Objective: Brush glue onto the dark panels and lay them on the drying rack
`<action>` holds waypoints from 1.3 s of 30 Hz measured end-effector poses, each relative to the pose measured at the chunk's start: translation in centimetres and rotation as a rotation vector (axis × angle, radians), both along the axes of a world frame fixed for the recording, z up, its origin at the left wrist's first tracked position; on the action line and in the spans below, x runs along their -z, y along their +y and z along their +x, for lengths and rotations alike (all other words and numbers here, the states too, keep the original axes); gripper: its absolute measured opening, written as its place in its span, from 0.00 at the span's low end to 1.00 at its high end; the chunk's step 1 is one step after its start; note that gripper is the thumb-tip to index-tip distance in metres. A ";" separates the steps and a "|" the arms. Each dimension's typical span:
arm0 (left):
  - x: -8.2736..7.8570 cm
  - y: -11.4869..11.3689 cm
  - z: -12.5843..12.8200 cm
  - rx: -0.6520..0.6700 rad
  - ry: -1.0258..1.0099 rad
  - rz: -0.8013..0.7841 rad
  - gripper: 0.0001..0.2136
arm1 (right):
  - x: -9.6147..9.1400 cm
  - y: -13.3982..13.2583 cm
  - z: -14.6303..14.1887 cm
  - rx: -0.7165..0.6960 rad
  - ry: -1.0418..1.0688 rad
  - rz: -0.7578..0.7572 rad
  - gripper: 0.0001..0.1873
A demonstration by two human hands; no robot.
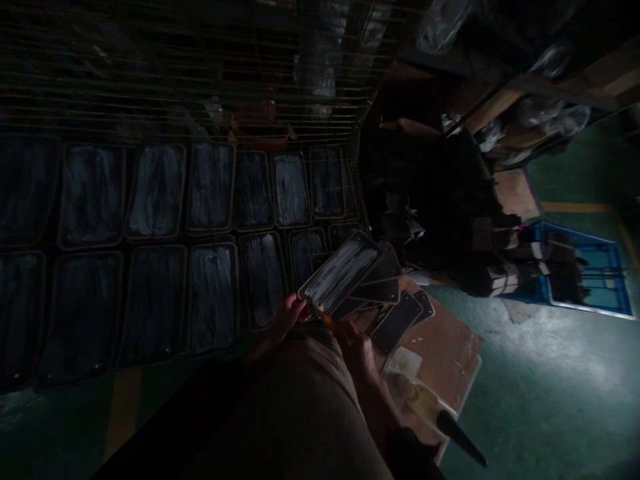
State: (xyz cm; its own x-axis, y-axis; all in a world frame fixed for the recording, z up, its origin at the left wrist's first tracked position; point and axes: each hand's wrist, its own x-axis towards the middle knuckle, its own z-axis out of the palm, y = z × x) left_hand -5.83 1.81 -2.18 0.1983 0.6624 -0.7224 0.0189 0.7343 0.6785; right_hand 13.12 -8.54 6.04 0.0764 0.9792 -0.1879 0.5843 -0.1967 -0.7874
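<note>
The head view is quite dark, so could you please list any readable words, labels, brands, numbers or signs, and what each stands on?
No text can be read anywhere.
Streaked panel in the left hand: pale streaks, no lettering visible.
Bundles by the blue crate: too dim and blurred to tell.

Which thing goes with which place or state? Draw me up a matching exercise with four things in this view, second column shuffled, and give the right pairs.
Column one
1. Streaked rectangular panel
2. Orange-handled tool
3. Blue openwork crate
4. Brown board

Column two
A. At the far right of the view, beyond the board
B. Gripped in the right hand
C. Has dark, unstreaked panels lying on it
D. Held at a corner by the left hand

Right pairs: 1-D, 2-B, 3-A, 4-C
</note>
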 end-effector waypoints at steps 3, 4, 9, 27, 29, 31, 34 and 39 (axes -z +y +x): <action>-0.1 0.1 0.1 0.023 0.009 0.036 0.14 | -0.1 1.3 2.1 0.126 -0.045 0.066 0.11; -0.1 0.1 0.1 0.028 0.020 0.046 0.14 | -0.3 1.9 2.9 0.184 -0.079 0.096 0.11; 0.4 0.0 0.4 -0.002 0.020 0.069 0.15 | -1.1 5.0 4.8 0.320 -0.148 0.194 0.12; 2.2 -1.3 1.1 -0.128 -0.040 0.005 0.24 | -0.9 14.5 10.2 0.042 -0.511 0.213 0.15; 1.7 -1.2 1.2 -0.149 -0.025 -0.021 0.23 | -0.2 15.3 10.3 -0.062 -0.522 0.217 0.18; 1.3 -1.0 1.4 -0.190 -0.010 -0.057 0.23 | 0.4 15.8 10.8 -0.126 -0.549 0.218 0.20; 0.7 -1.0 1.7 -0.225 0.000 -0.113 0.20 | 0.9 15.7 12.0 -0.143 -0.609 0.192 0.22; -0.2 -1.0 1.8 -0.197 -0.010 -0.112 0.16 | 0.4 13.4 12.1 -0.120 -0.671 0.160 0.22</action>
State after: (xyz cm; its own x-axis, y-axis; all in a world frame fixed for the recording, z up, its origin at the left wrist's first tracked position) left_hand -4.03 0.76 -1.99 0.0803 0.6047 -0.7924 -0.1387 0.7940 0.5919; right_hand 25.20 4.89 5.66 0.0149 0.9998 0.0091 0.9647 -0.0120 -0.2630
